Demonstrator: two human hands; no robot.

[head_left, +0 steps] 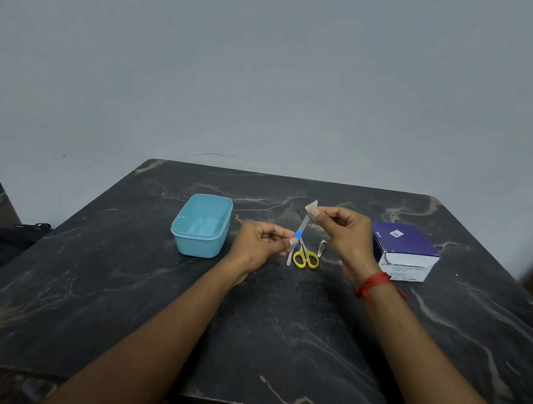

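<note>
Nail file (303, 224) is held above the worktop (279, 332), its blue grip pinched by the left hand (259, 246). The right hand (343, 234) pinches a small white swab (311, 207) at the upper tip of the blade. Wiping appears to be under way on this item only. Yellow scissors (306, 258) and a nail clipper (321, 248) lie beneath and seem unattended. The blue container (198, 247) holds nothing, so stowing remains. A swab box (403, 246) stands open to the right.

I work in a plain, home-like room: dark marble table (280, 325) against a bare grey wall (270, 73), a plastic tub (198, 246) at far left.
</note>
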